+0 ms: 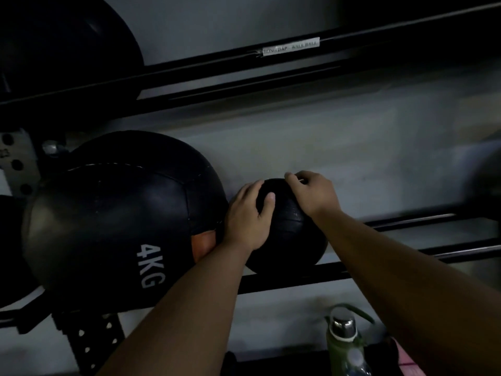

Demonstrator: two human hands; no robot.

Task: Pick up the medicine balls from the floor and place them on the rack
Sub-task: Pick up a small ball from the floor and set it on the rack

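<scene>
Resting on the rack rails [406, 256], just right of the 4KG ball [113, 221], the small medicine ball [287, 229] is gripped by the left hand [248, 221] and right hand [311, 192], fingers curled on it. If released carelessly, it could probably roll right along the rails.

Single head-worn wide-angle view, facing forward and slightly down, close to a wall-mounted rack [298, 275] against a grey wall [325, 137]. Both forearms enter from the bottom edge; rails bow near the frame edges. No second view; nothing shared.
</scene>
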